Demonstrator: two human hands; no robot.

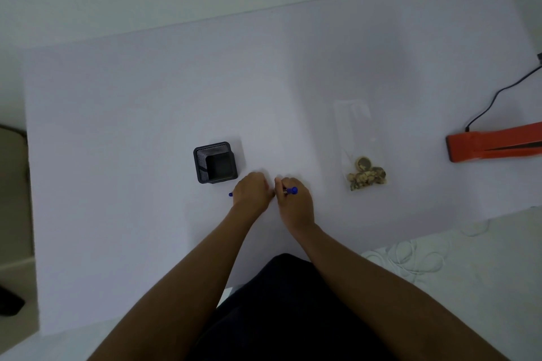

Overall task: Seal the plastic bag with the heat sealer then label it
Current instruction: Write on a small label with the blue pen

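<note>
A clear plastic bag (356, 132) lies flat on the white table, right of centre, with brown dried pieces (366, 176) gathered at its near end. The orange heat sealer (492, 145) sits at the right edge, partly out of view, its jaw slightly apart. In the middle, both hands meet on a blue pen (291, 190) that lies crosswise between them. My left hand (252, 192) is closed around one end, whose blue tip pokes out to the left. My right hand (293, 204) is closed around the other end, where a blue piece and a bit of metal show.
A black mesh pen holder (215, 163) stands just left of and behind my left hand. A black cable (495, 97) runs from the sealer toward the back right. The table's near edge (410, 239) angles across on the right, with white patterned fabric below it.
</note>
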